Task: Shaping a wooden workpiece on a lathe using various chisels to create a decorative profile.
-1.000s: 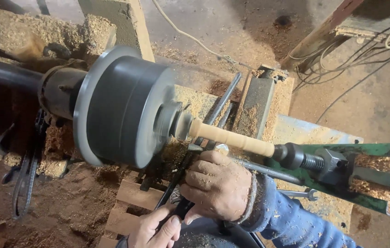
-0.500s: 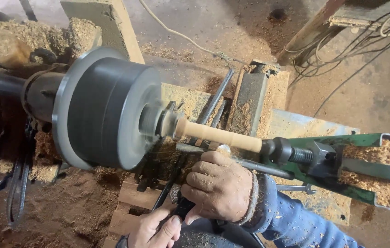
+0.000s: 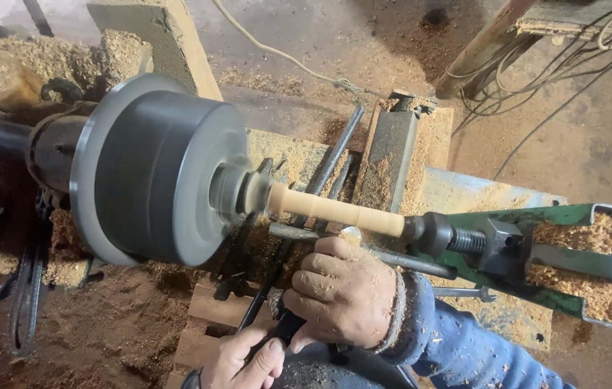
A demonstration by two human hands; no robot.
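Sawdust lies heaped around a lathe whose pale wooden spindle (image 3: 338,210) spins between the grey faceplate (image 3: 154,169) at 9 o'clock and the green tailstock (image 3: 508,241) at 3 o'clock. Just below it, the right hand (image 3: 342,295) clamps a dark turning tool (image 3: 284,328) against the rest bar (image 3: 364,248); the left hand (image 3: 245,356) grips its handle at 7 o'clock. Too steep an edge could likely dig in and jerk the tool loose.
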